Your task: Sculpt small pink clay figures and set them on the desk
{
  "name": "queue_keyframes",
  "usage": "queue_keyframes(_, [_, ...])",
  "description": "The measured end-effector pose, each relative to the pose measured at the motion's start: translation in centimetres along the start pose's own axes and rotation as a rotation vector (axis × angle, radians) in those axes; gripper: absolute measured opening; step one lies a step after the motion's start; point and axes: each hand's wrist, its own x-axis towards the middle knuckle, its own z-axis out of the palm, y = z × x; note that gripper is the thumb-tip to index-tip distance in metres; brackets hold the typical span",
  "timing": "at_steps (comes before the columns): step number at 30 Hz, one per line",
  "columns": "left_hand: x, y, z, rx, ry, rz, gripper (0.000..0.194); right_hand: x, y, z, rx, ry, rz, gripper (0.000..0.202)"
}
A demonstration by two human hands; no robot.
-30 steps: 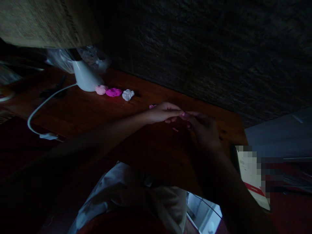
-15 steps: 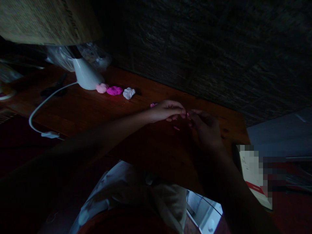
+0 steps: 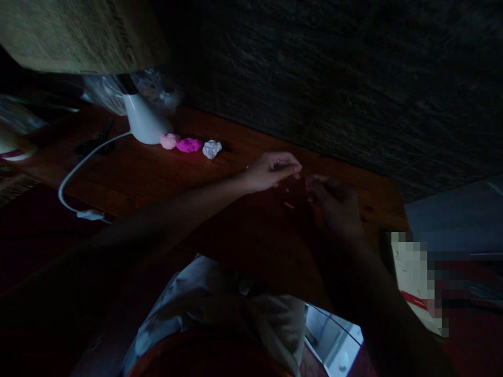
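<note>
My left hand (image 3: 273, 170) is over the wooden table (image 3: 243, 230), thumb and fingertips pinched together; what they hold, if anything, is too small to name. Just right of it, my right hand (image 3: 336, 201) pinches a small pink piece (image 3: 307, 182) between thumb and finger. A thin pink strip (image 3: 288, 205) lies on the table below the hands, with a tiny pink bit (image 3: 287, 190) above it. Left of my hands sit a pale pink lump (image 3: 170, 141), a magenta lump (image 3: 189, 145) and a white lump (image 3: 212, 149) in a row.
A lamp with a white base (image 3: 147, 123) and a printed shade (image 3: 86, 36) stands at the left, its white cable (image 3: 65, 180) curving down the table. Dark scissors (image 3: 96, 142) lie behind the cable. A stone wall (image 3: 334, 78) runs along the back edge.
My hands have moved slightly apart, my left hand rising a little. A tiny pink bit now shows on the table between them. The whole view has shifted slightly.
</note>
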Motion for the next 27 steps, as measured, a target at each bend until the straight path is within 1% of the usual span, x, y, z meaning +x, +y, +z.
queue_keyframes(4, [-0.04,0.11,0.21,-0.011,-0.006,-0.067,0.018,-0.03,-0.31,-0.06,0.023,0.01,0.008,0.025])
queue_keyframes(8, [-0.27,0.69,0.39,-0.054,-0.027,-0.149,0.017,0.05,-0.33,-0.27,0.023,0.019,0.02,0.029])
queue_keyframes(11, [-0.32,0.73,0.39,-0.051,-0.022,-0.161,0.017,0.07,-0.28,-0.35,0.014,0.015,0.021,0.031])
queue_keyframes(14, [-0.33,0.56,0.38,-0.038,-0.025,-0.11,0.017,0.04,-0.26,-0.28,0.01,0.014,0.009,0.031])
queue_keyframes(18, [-0.44,0.71,0.41,-0.012,-0.093,-0.009,0.015,0.0,-0.34,-0.19,0.018,0.004,-0.003,0.029])
queue_keyframes(23, [-0.42,0.74,0.38,0.033,-0.129,0.043,0.013,-0.2,-0.73,-0.29,0.006,-0.057,-0.011,0.028])
queue_keyframes(27, [-0.12,-0.14,0.19,0.065,-0.142,0.069,0.015,-0.27,-0.85,-0.34,0.035,-0.119,-0.021,0.027])
